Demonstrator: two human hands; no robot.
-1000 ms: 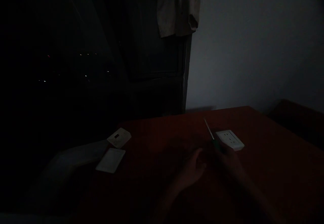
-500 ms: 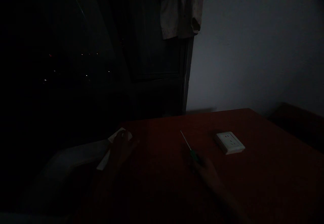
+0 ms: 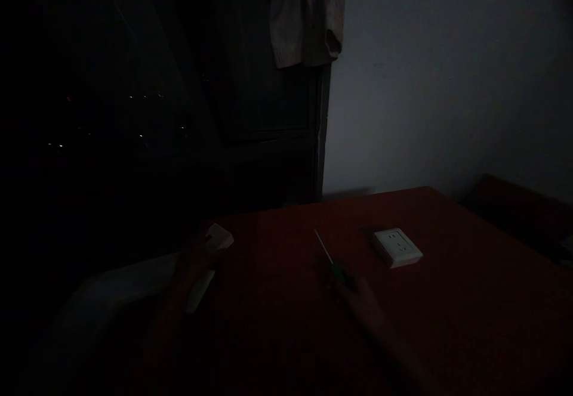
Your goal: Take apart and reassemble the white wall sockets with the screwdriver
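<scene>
In the dark, my right hand [image 3: 356, 297] is closed around the green handle of a screwdriver [image 3: 324, 248], whose thin shaft points away and slightly left over the table. My left hand [image 3: 194, 259] is at the left side of the table, against a white box-like piece [image 3: 220, 238]; its fingers are too dark to make out. A flat white piece [image 3: 200, 291] lies beside that wrist, partly covered by it. To the right of the screwdriver, a white wall socket [image 3: 397, 247] rests on the table, its slotted face upward.
The reddish-brown table [image 3: 277, 235] reaches back to a pale wall [image 3: 403, 86]. A dark window [image 3: 134, 145] with small outside lights is on the left, with cloth [image 3: 307, 20] hanging above its frame. Another dark reddish surface [image 3: 514, 205] stands at far right.
My left hand has drawn back to the left, uncovering more of the white box-like piece. The view has turned slightly right. My right hand still holds the screwdriver.
</scene>
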